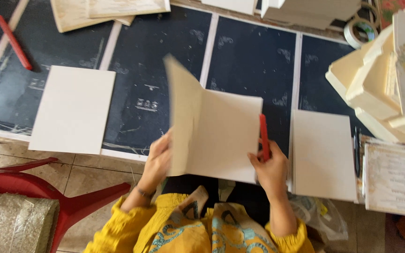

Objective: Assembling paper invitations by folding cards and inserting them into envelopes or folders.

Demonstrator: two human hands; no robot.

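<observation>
**Cream card held open between two hands**

Cream card, folded once, was held up in front of the person, and both hands had hold of it. The left hand [158,157] was closed on the lower left edge of the folded card [214,133], thumb in front and fingers hidden behind the raised flap. The right hand [270,168] pinched the lower right corner and also held a red stick [264,137] upright against the card's right edge, its long axis running from six to twelve o'clock.

The card's fold ran nearly upright, tilted a little toward eleven o'clock; the left flap stood up toward the camera, and the right panel lay flatter, facing up. The left hand sat just beside the fold, so it was the nearer hand to the flap.

At three o'clock from the right hand lay a stack of blank cream sheets [323,154], close by. At nine o'clock from the left hand, further off, a single blank sheet [73,110] rested on dark printed sheets [251,61] spread over the floor. A second red stick [13,42] lay at ten o'clock, well apart. Piled cream boxes [376,89] stood at two o'clock, a tape roll [359,32] beyond them, and a red plastic chair [48,192] at eight o'clock.
</observation>
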